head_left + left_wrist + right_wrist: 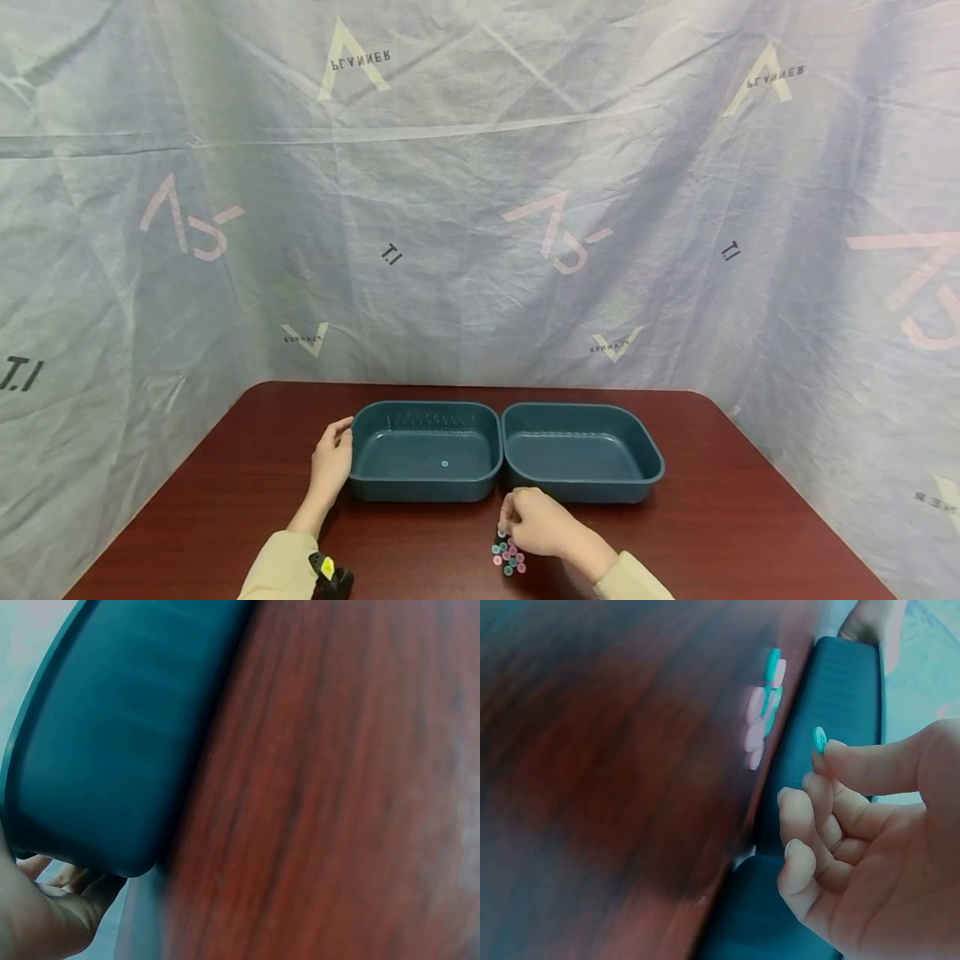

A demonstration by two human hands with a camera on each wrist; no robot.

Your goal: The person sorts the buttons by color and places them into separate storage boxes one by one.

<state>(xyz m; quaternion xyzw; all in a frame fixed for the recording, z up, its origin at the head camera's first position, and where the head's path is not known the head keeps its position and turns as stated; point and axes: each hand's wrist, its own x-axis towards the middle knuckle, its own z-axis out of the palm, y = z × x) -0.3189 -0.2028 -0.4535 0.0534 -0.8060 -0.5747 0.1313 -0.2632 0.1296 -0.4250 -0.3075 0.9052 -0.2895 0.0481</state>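
My right hand (536,523) pinches a small teal button (820,739) between thumb and index finger, its other fingers curled loosely below. The button is held just above a small pile of pink and teal buttons (510,557) on the table, in front of the two bins. At the left end of the left blue-green bin (420,492), my left hand (332,454) rests against the outer wall, fingers reaching toward the rim. In the left wrist view part of that hand (52,915) is hidden by the bin. One light teal button (445,463) lies on this bin's floor.
A second blue-green bin (585,493) stands right beside the first, on its right. Both sit on a dark red wood-grain table (420,550). A printed pale sheet (450,208) hangs behind and at both sides. On the left forearm is a black device (330,575).
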